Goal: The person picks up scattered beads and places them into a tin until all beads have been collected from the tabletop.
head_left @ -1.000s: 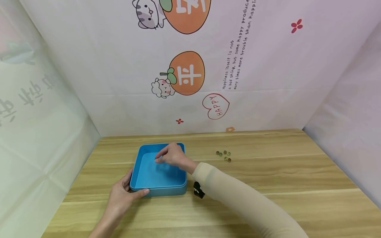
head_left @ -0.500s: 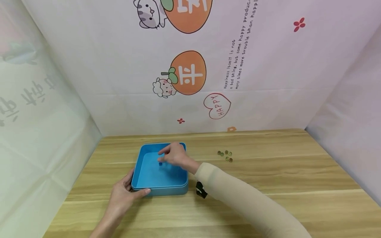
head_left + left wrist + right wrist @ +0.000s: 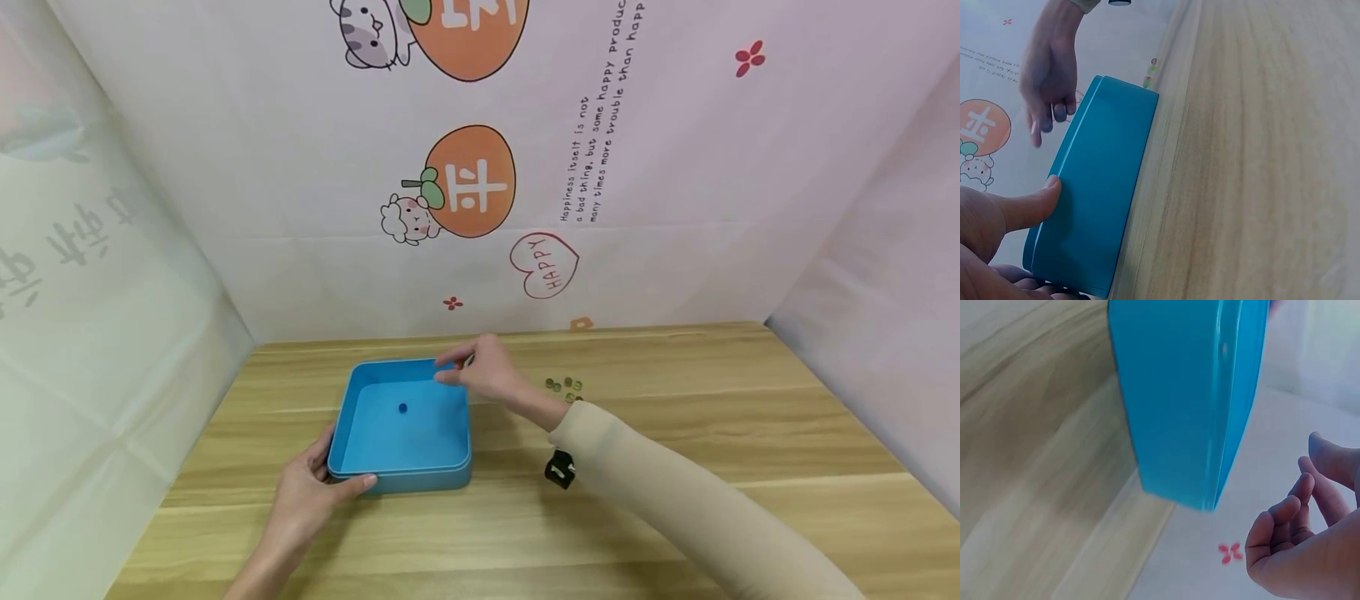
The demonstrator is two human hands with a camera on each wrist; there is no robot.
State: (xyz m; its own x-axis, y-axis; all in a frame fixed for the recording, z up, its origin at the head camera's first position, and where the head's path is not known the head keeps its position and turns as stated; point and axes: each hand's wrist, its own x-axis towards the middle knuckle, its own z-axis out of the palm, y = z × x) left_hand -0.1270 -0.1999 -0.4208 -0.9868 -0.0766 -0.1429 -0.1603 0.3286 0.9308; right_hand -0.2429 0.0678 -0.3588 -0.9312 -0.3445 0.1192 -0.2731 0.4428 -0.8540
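Note:
A square blue box stands with its open top up on the wooden table. My left hand grips its near left corner, thumb on the front wall and fingers along the left side; the left wrist view shows this thumb at the rim. Inside, a small dark blue ball lies on the floor of the box. My right hand hovers at the far right corner of the box, fingers loosely curled. In the right wrist view, nothing shows between its thumb and fingers.
Several small greenish-brown glass pieces lie on the table right of the box, partly behind the right wrist. A black device hangs under the right wrist. A printed white curtain borders the table at the back and sides.
My right hand has let go of the dark blue ball, which now lies in the box, and has moved up and right to the far right corner. My left hand has stayed in place.

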